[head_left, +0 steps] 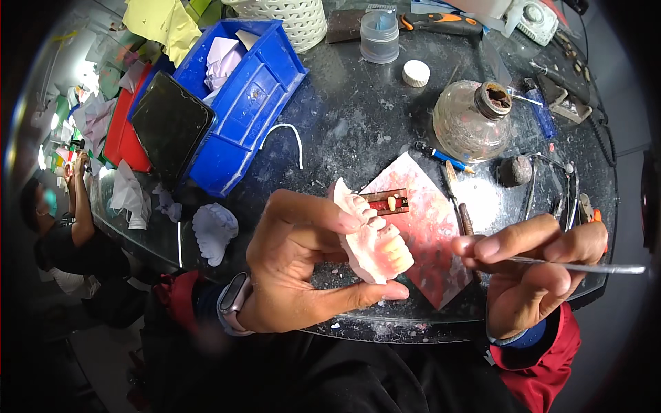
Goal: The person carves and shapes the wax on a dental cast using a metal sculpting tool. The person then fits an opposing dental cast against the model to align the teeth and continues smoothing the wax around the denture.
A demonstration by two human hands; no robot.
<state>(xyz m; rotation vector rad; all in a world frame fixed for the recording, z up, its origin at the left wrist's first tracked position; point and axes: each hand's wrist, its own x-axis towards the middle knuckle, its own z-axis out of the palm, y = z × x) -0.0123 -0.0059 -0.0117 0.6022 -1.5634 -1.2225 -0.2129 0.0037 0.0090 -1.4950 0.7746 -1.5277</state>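
The left hand [292, 255] is curled around a pink dental model [363, 251], its thumb below and its index finger along the upper side, with a row of yellowish teeth facing the right hand. The right hand [533, 265] pinches a thin metal tool [592, 266] between thumb and fingers, held roughly level and apart from the model. Beyond the model, a red-stained paper sheet [437, 244] lies on the dark table [330, 110], bearing a small strip [374, 206] with a single loose tooth [392, 203] on it. A tool with a brown handle [466, 219] lies at the sheet's right edge. Left of the left hand sits a pale cast [215, 234] (its scalloped edge shows clearly). Farther out stand a round glass jar [465, 127], a white cap [416, 73] and a blue bin [251, 113] containing crumpled paper.
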